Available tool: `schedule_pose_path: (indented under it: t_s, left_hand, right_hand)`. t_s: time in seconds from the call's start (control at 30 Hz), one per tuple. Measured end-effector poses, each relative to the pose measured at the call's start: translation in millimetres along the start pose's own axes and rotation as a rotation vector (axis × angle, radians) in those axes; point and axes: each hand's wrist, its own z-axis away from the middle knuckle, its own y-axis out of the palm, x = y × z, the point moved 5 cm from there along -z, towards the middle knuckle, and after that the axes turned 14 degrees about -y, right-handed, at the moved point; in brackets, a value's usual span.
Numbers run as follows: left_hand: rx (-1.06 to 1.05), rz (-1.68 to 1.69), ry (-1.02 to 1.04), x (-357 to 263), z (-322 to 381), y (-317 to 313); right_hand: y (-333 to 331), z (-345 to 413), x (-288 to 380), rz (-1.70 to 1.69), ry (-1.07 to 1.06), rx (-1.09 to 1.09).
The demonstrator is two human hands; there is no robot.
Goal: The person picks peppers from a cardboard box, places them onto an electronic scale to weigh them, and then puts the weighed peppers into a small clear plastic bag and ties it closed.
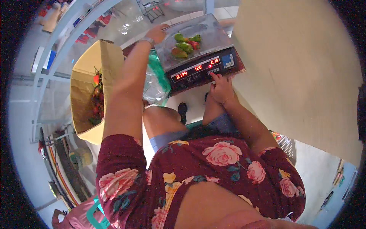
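Observation:
A digital weighing scale (206,67) stands in front of me, its red display lit. On its metal pan (211,34) lie several small green and red peppers (184,47). My left hand (157,33), with a watch at the wrist, rests at the pan's left edge; whether its fingers grip the edge cannot be told. My right hand (222,87) touches the buttons on the scale's front panel with a fingertip and holds nothing. Clear plastic bags with a green edge (155,83) lie against the scale's left side.
An open cardboard box (83,97) holding red and dark peppers (97,100) stands at the left. A broad beige surface (294,71) fills the right side. Below it is a perforated basket (287,146). A pale metal frame (43,77) with glass-like panes runs along the left.

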Motion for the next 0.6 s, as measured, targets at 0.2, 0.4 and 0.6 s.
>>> schedule_pose_path:
  t_s: [0.2, 0.4, 0.6]
  left_hand:
    - [-0.423, -0.128, 0.053, 58, 40, -132]
    - [-0.701, -0.038, 0.013, 208, 113, -250]
    - [-0.473, -0.114, -0.464, 387, 194, -245]
  right_hand:
    - [-11, 0, 20, -0.042, -0.101, -0.082]
    - [-7, -6, 26, 0.06, -0.103, 0.001]
    - [5, -14, 34, 0.106, -0.152, -0.023]
